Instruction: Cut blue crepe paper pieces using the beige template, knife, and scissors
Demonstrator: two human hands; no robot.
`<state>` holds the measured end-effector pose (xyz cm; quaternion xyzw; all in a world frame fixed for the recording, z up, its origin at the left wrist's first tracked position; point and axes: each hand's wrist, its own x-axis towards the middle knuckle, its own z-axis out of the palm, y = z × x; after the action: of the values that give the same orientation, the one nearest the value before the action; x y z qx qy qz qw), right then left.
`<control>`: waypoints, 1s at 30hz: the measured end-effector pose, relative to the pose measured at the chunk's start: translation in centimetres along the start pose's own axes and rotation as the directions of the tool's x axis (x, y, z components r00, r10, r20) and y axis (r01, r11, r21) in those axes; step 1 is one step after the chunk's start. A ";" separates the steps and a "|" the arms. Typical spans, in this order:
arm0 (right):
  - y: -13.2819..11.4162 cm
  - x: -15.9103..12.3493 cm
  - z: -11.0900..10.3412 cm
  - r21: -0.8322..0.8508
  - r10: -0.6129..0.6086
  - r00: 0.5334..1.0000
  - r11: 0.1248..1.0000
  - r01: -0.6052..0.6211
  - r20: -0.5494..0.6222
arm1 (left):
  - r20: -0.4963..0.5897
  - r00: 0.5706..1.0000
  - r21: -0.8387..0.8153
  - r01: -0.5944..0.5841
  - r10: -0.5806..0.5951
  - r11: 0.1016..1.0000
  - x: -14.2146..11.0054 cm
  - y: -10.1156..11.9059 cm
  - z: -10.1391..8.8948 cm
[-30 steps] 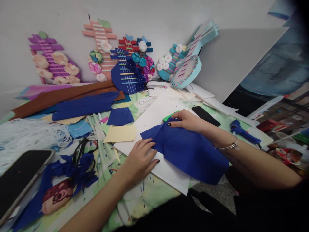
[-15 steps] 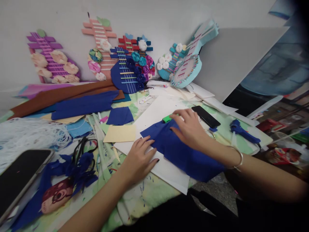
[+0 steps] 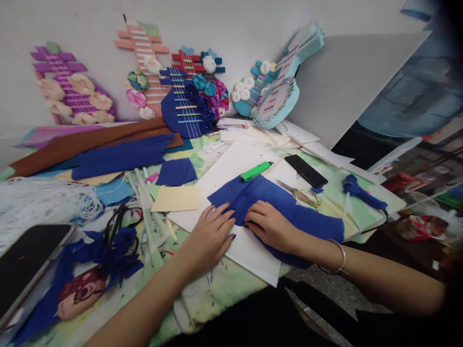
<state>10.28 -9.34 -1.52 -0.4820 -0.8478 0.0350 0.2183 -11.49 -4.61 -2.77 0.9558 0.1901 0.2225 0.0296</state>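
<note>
A dark blue sheet [image 3: 278,197], crepe paper or thin cloth, lies across white boards [image 3: 260,262] and hangs toward the table's near edge. My left hand [image 3: 213,231] rests flat with fingers stretched, its tips on the sheet's left end. Just right of it, my right hand [image 3: 273,225] has curled fingers closed on the sheet's near edge; thumb partly hidden. Beyond the sheet's far edge is a green utility knife [image 3: 255,171]. Gold-handled scissors [image 3: 306,197] lie with blades pointing left, beside the sheet.
A blue glue gun [image 3: 363,192] and black phone [image 3: 306,171] are at right. A yellow card [image 3: 176,198] and blue square [image 3: 176,172] lie left of the boards. White cord [image 3: 47,202] and another phone [image 3: 32,265] are further left. Decorated guitar shapes [image 3: 183,108] lean along the wall.
My right hand has let go of the sheet's far edge and come down to its near edge. The knife and scissors are now uncovered. My left hand stays in place.
</note>
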 end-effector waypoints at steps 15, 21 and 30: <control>0.4 0.9 -0.9 -0.025 -0.013 0.999 1.000 0.012 -0.037 | -0.021 0.999 -0.009 -0.025 0.025 1.000 0.1 0.0 -0.1; -0.2 0.8 -1.9 0.005 -0.041 0.998 0.999 0.042 -0.051 | -0.174 0.983 -0.082 -0.074 0.059 0.994 0.1 0.1 -0.8; -1.8 -2.3 -4.3 0.172 -0.252 0.935 0.962 0.214 0.250 | -0.337 0.936 -0.273 0.003 -0.099 0.962 -0.2 -0.5 -1.2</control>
<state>11.59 -12.87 2.10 -0.3518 -0.9162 0.1344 0.1372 -12.32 -4.27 -1.87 0.8832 0.1853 0.4105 0.1305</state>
